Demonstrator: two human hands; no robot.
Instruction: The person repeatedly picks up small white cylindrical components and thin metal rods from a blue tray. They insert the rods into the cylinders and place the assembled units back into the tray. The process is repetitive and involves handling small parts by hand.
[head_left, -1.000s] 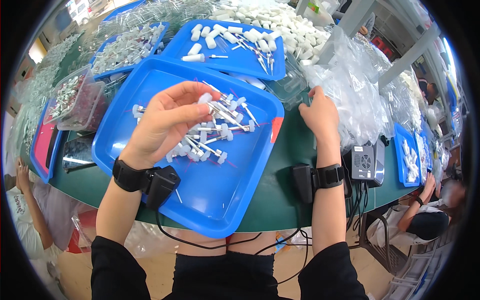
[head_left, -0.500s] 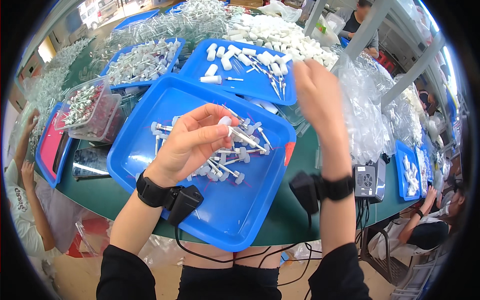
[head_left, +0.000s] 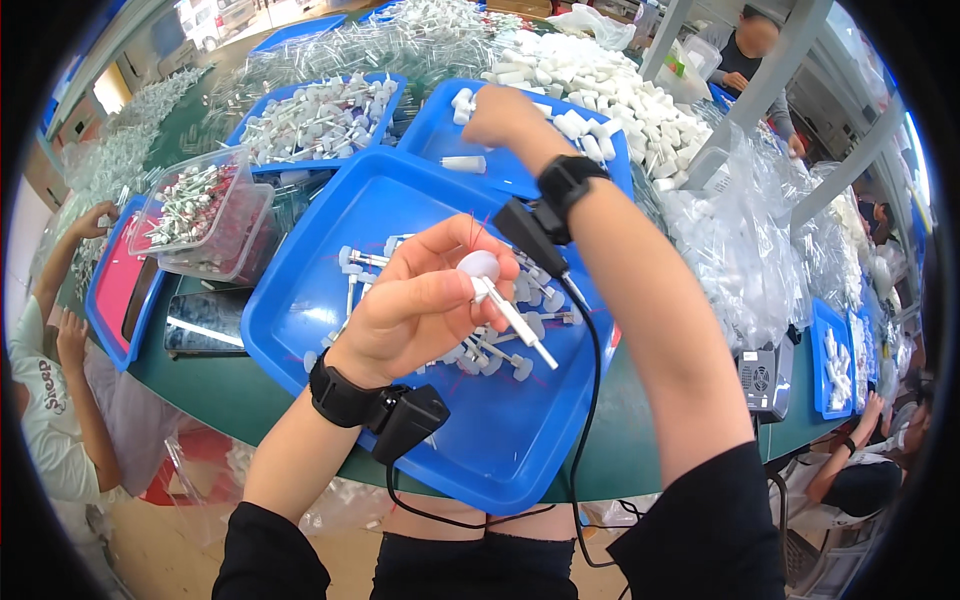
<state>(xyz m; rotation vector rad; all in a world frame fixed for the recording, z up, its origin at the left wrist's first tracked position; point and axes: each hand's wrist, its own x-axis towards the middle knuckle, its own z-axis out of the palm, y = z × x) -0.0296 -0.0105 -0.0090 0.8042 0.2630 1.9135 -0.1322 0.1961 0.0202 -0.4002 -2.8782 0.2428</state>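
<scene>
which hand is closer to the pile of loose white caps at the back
Right. The right hand reaches out over the far blue tray, just short of the white caps. The left hand stays over the near blue tray, holding a white swab piece.

I am at a shared bench in a small-parts assembly workshop. Under my left hand sits a blue tray of white capped stems; beyond my right hand lie more blue trays, heaps of white caps and clear bags. Other workers' hands reach in at my left.
</scene>
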